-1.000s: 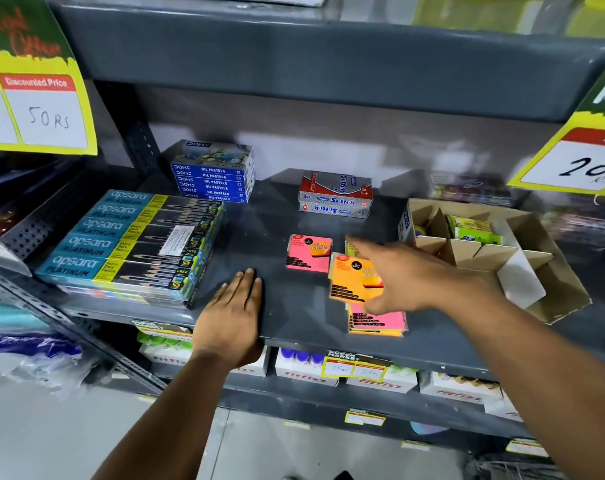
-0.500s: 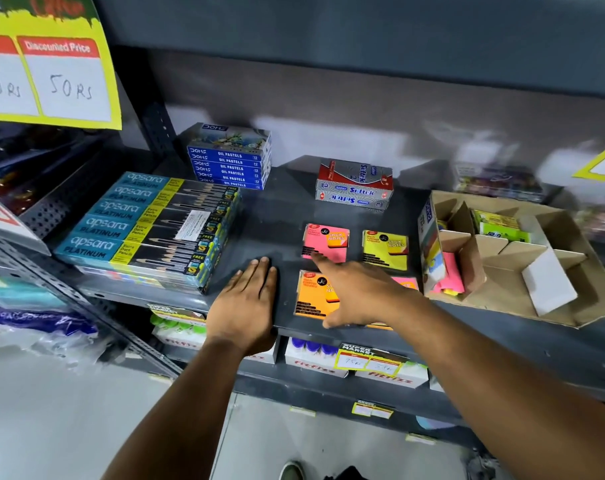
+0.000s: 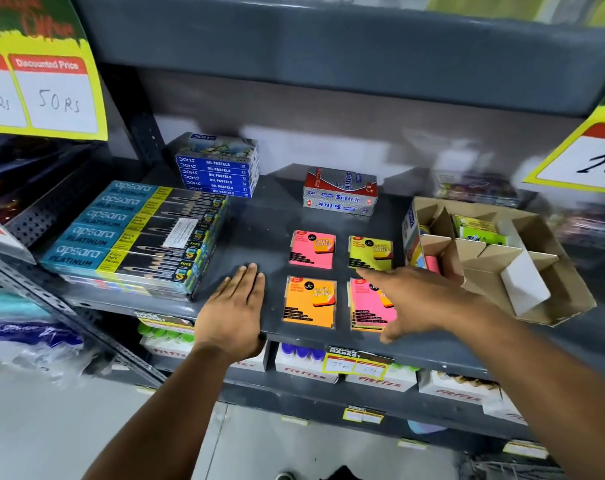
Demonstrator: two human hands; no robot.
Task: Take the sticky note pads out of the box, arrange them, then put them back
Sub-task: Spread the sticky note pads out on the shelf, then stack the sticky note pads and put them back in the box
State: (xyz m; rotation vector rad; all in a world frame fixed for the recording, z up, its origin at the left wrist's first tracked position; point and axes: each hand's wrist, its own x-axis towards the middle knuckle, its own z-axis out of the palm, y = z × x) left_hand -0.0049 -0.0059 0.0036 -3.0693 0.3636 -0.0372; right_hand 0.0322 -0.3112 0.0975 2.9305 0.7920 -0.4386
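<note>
Both hands are kept open and empty, left hand [image 3: 232,308] flat on the shelf [image 3: 259,216], right hand [image 3: 422,299] spread over four sticky note pads [image 3: 309,301] laid in a grid, while more are seen waiting in the cardboard box [image 3: 550,306].
</note>
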